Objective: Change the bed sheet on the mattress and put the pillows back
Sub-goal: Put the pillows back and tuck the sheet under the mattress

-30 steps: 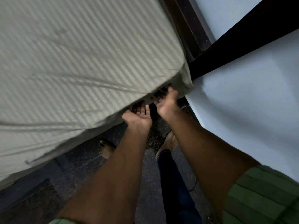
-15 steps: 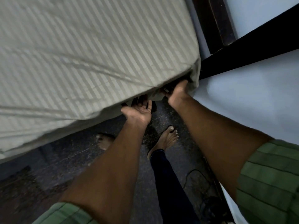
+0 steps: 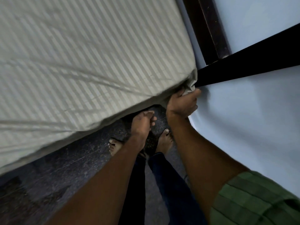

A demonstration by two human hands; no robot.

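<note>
Bed sheet [image 3: 84,65]: pale, striped, creased; covers the mattress from 9 to 12 o'clock, its corner bunched at about 2 o'clock of centre.
Right hand [image 3: 182,104]: fingers curled and clamped on the bunched sheet corner beside the light wall [image 3: 251,127].
Left hand [image 3: 142,121]: at centre, just under the mattress edge; fingers loosely bent and holding nothing, touch with the sheet cannot be told.
Dark frame bar [image 3: 253,62]: 1 to 3 o'clock, meeting the sheet corner.
Speckled floor [image 3: 73,168]: 7 o'clock; bare feet [image 3: 164,140] near centre.
Green sleeve [image 3: 253,198]: 5 o'clock.
</note>
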